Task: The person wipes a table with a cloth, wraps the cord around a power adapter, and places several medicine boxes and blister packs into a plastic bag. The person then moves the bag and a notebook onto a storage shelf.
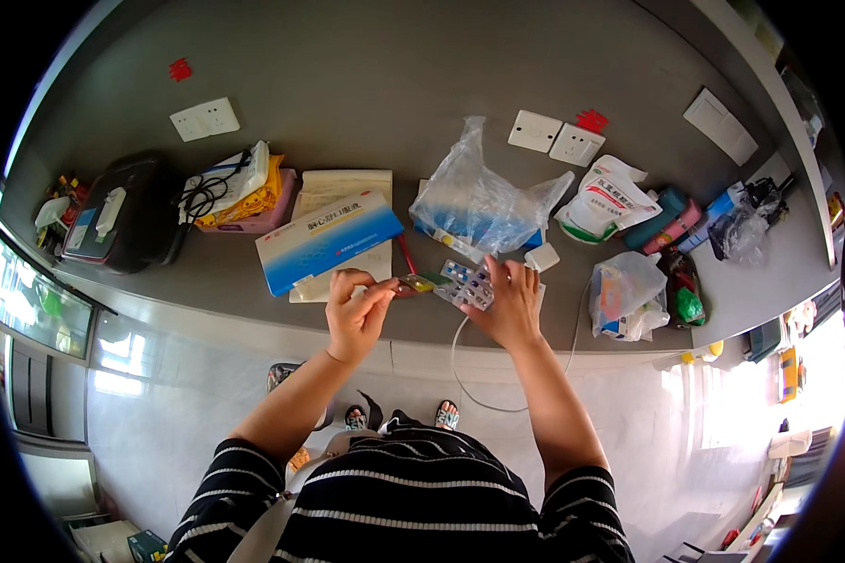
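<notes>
My left hand (355, 314) is closed in a pinch at the counter's front edge. Its fingertips hold the end of a small, shiny packet (424, 281) with green, yellow and dark red parts; its exact kind is unclear. My right hand (511, 302) grips a silver blister pack (468, 285) of pills by its right side, thumb and fingers around it. The packet's right end meets or overlaps the pack's left edge. Behind my left hand lies a large blue and white carton (329, 242) on some papers (347, 180). A clear plastic bag (483, 192) with blue boxes inside stands behind the blister pack.
Right of my right hand are a white charger (541, 258) with a cable, a white printed bag (606, 199) and a plastic bag of boxes (627, 293). A black case (122, 216) and a pink box (270, 214) stand at the left. The back wall carries sockets (205, 119).
</notes>
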Motion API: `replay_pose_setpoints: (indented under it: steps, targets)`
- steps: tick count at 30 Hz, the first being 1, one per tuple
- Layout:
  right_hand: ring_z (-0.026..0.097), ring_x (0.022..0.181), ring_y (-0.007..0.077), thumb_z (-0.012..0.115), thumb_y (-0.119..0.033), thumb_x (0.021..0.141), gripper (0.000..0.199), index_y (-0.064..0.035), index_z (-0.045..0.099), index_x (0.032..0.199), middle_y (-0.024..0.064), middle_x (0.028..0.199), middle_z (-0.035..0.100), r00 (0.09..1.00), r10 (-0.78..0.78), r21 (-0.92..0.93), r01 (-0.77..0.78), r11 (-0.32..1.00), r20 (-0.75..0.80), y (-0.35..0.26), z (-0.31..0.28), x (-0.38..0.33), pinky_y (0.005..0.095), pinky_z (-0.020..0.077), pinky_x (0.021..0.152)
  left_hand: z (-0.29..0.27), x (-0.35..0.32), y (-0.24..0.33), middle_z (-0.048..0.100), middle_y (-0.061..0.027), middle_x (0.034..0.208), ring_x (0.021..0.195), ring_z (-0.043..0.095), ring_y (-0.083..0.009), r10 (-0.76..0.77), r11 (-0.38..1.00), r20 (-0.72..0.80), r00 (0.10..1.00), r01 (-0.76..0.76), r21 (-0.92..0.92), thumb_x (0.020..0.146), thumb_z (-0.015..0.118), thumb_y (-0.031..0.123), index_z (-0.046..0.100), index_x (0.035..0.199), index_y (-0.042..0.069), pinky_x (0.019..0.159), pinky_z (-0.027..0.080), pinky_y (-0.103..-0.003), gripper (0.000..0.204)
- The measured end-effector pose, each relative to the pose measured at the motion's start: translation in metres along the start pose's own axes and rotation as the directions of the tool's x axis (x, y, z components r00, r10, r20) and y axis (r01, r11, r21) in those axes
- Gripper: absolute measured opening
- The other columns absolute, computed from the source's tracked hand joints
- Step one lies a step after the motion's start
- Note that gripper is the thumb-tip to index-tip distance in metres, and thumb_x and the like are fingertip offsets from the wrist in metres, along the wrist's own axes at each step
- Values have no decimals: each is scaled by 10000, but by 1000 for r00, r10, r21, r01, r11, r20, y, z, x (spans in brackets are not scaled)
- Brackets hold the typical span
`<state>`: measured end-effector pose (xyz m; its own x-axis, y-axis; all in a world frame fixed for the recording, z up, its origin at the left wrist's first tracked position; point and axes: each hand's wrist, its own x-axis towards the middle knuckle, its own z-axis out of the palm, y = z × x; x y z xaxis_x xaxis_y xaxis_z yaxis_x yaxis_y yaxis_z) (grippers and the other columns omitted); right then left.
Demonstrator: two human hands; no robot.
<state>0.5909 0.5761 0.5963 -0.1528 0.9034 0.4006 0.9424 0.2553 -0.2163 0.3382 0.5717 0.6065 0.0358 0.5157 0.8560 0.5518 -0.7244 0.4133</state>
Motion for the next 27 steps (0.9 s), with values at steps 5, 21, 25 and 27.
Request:
replay_pose_setpoints:
  steps: [5, 21, 25, 27]
  targets:
    - [433, 1096, 351, 809, -343, 609, 849, -106, 413, 1321, 136, 1138, 449, 1000, 2, 46, 0, 999, -28, -9, 7, -2, 526, 319, 976, 1, 14, -4, 619, -19, 763, 706, 583, -209, 251, 968, 66, 966, -248, -45, 714, 723, 6, 693, 981, 102, 648, 442, -320, 285]
    - [445, 1116, 385, 820, -353, 609, 915, -28, 396, 1352, 221, 1210, 449, 999, 14, 347, -2, 938, -32, -56, 6, 5, 437, 400, 937, 40, -31, 11, 680, -91, 928, 784, 613, -88, -678, 276, 460, 573, 779, -563, 851, 691, 82, 631, 1067, -66, 696, 498, -218, 269]
    - [444, 1191, 364, 785, -310, 683, 771, -16, 446, 1309, 178, 1249, 501, 993, 48, 534, -99, 840, 108, -30, 7, 24, 438, 421, 938, 31, -36, -15, 680, -74, 930, 760, 632, -112, -807, 193, 383, 449, 815, -547, 856, 686, 104, 639, 1033, -16, 669, 518, -255, 218]
    - [451, 1207, 349, 746, -316, 736, 664, -28, 481, 1271, 148, 1233, 532, 905, 180, 514, -373, 772, 387, 1, 16, 38, 437, 422, 944, 25, -32, -19, 681, -66, 921, 755, 633, -108, -836, 200, 333, 436, 808, -554, 857, 686, 112, 636, 1040, -10, 654, 516, -253, 225]
